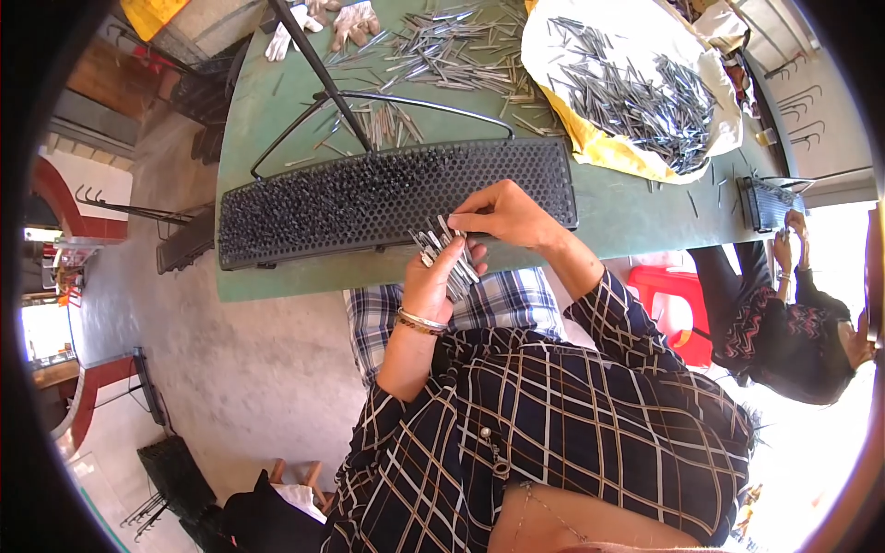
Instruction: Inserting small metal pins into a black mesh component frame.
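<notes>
A bundle of thin silvery-grey sticks (462, 268), like slim metal rods, is gripped in my left hand (427, 288). Their ends fan out above the thumb. My right hand (512, 217) is closed in a pinch, thumb and forefinger at the upper end of one stick beside the bundle. Both hands are at the near edge of a long black rack (550, 170) with rows of round holes. Dark stick ends crowd the rack's left and middle part, while many holes at its right show open. A thin black metal frame rises behind it.
The rack lies on a green table (304, 92). Loose sticks (452, 60) are heaped at the back, and a yellow-and-white sack (645, 166) holds more. Work gloves (355, 23) lie far left. At the right, another person (793, 323) works at a similar rack (767, 205) near a red stool (668, 295).
</notes>
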`<state>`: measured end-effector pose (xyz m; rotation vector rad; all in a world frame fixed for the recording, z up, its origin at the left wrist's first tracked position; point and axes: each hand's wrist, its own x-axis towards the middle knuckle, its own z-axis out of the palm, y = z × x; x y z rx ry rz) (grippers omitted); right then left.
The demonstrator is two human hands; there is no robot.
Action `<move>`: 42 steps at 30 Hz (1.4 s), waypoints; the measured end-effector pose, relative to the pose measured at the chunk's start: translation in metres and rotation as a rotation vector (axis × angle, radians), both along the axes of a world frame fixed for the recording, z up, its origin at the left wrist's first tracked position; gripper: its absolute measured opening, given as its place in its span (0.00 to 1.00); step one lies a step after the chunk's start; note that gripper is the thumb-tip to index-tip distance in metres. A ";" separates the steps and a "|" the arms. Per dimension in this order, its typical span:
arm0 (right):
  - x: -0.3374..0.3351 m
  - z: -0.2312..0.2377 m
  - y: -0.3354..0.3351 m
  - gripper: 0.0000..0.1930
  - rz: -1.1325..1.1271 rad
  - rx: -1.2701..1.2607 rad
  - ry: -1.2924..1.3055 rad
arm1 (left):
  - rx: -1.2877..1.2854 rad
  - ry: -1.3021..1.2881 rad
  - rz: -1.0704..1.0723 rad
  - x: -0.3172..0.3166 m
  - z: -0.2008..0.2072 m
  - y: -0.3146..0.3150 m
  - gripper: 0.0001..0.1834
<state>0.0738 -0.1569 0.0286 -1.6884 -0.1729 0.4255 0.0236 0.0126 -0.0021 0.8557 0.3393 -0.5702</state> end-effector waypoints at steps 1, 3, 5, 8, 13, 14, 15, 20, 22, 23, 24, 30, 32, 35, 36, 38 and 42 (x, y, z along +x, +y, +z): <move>0.000 0.001 -0.003 0.13 -0.036 -0.020 -0.016 | 0.000 -0.003 -0.002 0.000 0.001 -0.001 0.11; 0.003 0.000 -0.006 0.13 -0.072 -0.040 -0.034 | -0.018 0.008 0.002 0.001 0.003 -0.001 0.12; 0.013 -0.006 -0.006 0.11 -0.210 0.060 -0.107 | -0.007 0.035 0.023 0.001 -0.002 0.000 0.11; 0.027 -0.002 -0.007 0.11 -0.389 -0.103 -0.330 | 0.008 0.062 0.020 0.001 -0.005 0.000 0.11; 0.054 -0.020 -0.007 0.12 -0.489 -0.130 -0.508 | -0.011 0.048 -0.008 -0.002 0.001 -0.006 0.09; 0.056 -0.025 -0.006 0.12 -0.462 -0.131 -0.533 | -0.012 0.046 -0.008 -0.002 -0.001 -0.005 0.09; 0.058 -0.029 -0.007 0.12 -0.436 -0.132 -0.559 | -0.014 0.055 -0.014 -0.002 -0.002 -0.005 0.09; 0.054 -0.029 -0.001 0.11 -0.480 -0.108 -0.506 | -0.037 0.075 -0.032 -0.001 -0.003 -0.002 0.10; 0.052 -0.029 0.001 0.11 -0.493 -0.097 -0.521 | -0.015 0.085 -0.027 0.000 -0.003 -0.002 0.11; 0.050 -0.029 0.003 0.11 -0.481 -0.114 -0.503 | -0.017 0.085 -0.029 0.000 -0.003 -0.002 0.11; 0.049 -0.029 0.004 0.11 -0.468 -0.131 -0.486 | 0.010 0.095 -0.034 0.000 -0.003 -0.002 0.11; 0.043 -0.038 0.009 0.11 -0.488 -0.184 -0.596 | 0.036 0.084 -0.053 0.001 -0.003 -0.003 0.11; 0.043 -0.039 0.008 0.11 -0.425 -0.349 -0.851 | 0.038 0.089 -0.047 0.000 -0.002 -0.002 0.11; 0.044 -0.041 0.009 0.10 -0.368 -0.334 -0.990 | 0.044 0.087 -0.059 0.000 -0.001 -0.003 0.11; 0.045 -0.042 0.008 0.10 -0.367 -0.336 -0.990 | 0.037 0.085 -0.060 0.000 -0.001 -0.004 0.11; 0.045 -0.039 0.006 0.10 -0.376 -0.396 -1.027 | 0.031 0.083 -0.059 0.000 0.000 -0.005 0.11; 0.042 -0.036 0.005 0.11 -0.363 -0.454 -0.959 | 0.032 0.062 -0.067 -0.001 -0.001 -0.004 0.11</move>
